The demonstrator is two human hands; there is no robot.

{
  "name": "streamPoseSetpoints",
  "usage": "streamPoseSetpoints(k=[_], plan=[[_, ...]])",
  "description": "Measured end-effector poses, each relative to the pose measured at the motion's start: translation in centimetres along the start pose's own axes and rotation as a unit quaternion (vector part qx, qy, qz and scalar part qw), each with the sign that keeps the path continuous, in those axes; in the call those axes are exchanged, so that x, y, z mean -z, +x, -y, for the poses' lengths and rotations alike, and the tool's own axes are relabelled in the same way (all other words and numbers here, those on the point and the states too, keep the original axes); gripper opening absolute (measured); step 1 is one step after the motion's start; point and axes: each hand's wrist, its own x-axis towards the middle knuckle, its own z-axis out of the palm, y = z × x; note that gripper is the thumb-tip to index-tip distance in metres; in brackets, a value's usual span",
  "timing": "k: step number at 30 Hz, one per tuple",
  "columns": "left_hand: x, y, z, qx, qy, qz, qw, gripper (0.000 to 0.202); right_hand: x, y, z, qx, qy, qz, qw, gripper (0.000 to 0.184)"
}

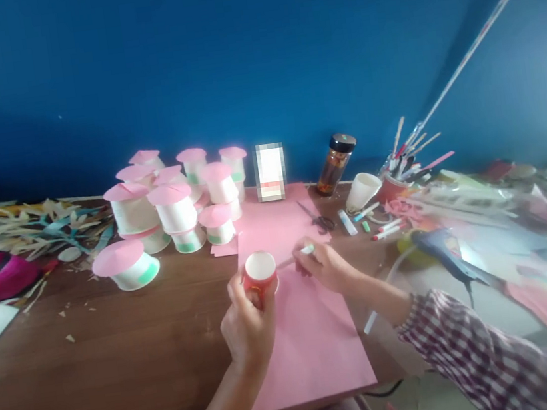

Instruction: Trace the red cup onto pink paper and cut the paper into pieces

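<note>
A small red cup (pixel 260 267) with a white inside is gripped by my left hand (pixel 249 322), its mouth facing up and tilted toward me. My right hand (pixel 325 269) pinches a slim pen-like tool (pixel 286 262); its pale end shows near my fingers and its thin tip reaches the cup's right side. Whether the tip touches the cup I cannot tell. Both hands are over a long pink paper sheet (pixel 318 354). Beyond my right hand lie dark-handled scissors (pixel 325 224) on the sheet's edge.
Several white paper cups with pink cone tops (pixel 119 257) stand back left. Behind my right hand are a dark-lidded bottle (pixel 334 167), a white cup (pixel 363 191), markers (pixel 388 227) and a pen holder (pixel 394 185). A blue glue gun (pixel 444 253) lies right. Paper strips (pixel 61 223) lie far left.
</note>
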Motion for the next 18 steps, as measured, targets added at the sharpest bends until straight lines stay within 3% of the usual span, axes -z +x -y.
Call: streamPoseSetpoints(k=[7, 18], plan=[[0.1, 0.0, -0.2, -0.004, 0.017, -0.004, 1.000, 0.057, -1.3, -3.4, 0.7, 0.015, -0.076, -0.056, 0.995, 0.009], [0.5, -0.1, -0.6, -0.010, 0.036, 0.016, 0.999, 0.055, -4.1, -7.3, 1.3, 0.033, -0.187, -0.068, 0.980, 0.012]])
